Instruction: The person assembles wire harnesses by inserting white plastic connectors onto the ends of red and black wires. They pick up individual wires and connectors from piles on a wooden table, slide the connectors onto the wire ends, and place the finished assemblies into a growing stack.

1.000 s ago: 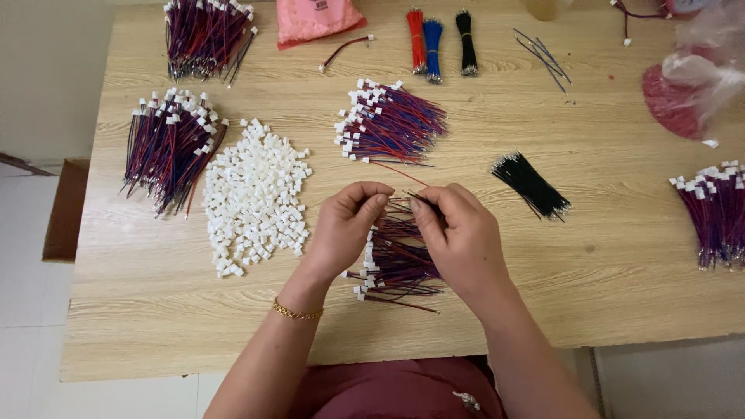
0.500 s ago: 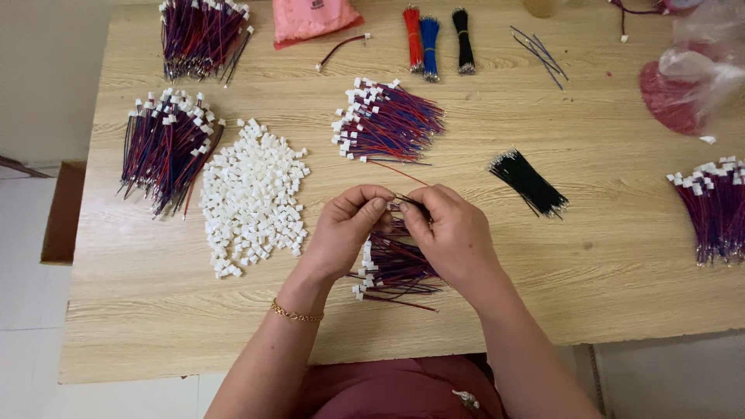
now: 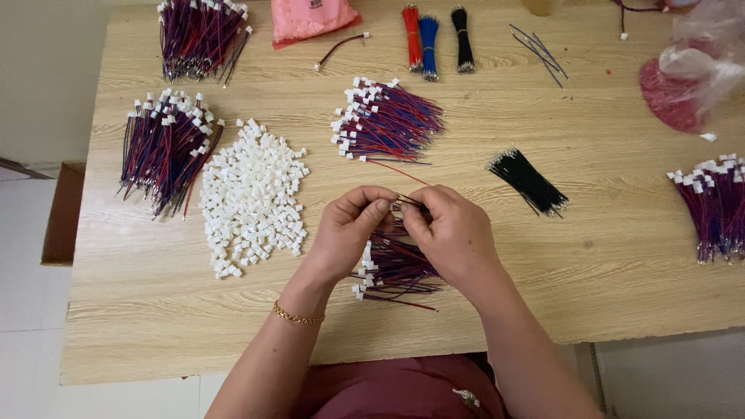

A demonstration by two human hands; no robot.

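While both hands meet over the middle of the wooden table point(image 3: 590, 295), the left hand point(image 3: 349, 233) and right hand point(image 3: 450, 233) pinch thin wires point(image 3: 406, 204) between thumb and fingertips, fingers narrow and closed on them. What exactly sits at the fingertips is too small to tell.

Right under the hands lies a small bundle of red and blue wires point(image 3: 396, 268) with white plugs at the near-left end, partly hidden by both palms. One loose red wire point(image 3: 396, 171) runs from the hands toward the far bundle.

Around:
- pile of white plastic plugs point(image 3: 252, 198), just left of the left hand
- bundle of plugged wires point(image 3: 163, 151), left of the pile
- another plugged bundle point(image 3: 388, 120), beyond the hands
- dark bundle at far left corner point(image 3: 198, 35)
- black wire bunch point(image 3: 528, 182), right of the hands, apart from them
- purple plugged bundle at right edge point(image 3: 710, 206)
- red point(image 3: 411, 35), blue point(image 3: 428, 43) and black point(image 3: 462, 39) tied wire bunches at the far edge
- pink bag point(image 3: 310, 17), far edge
- clear plastic bag point(image 3: 698, 70), far right corner

Gold bracelet point(image 3: 297, 316) on the left wrist.
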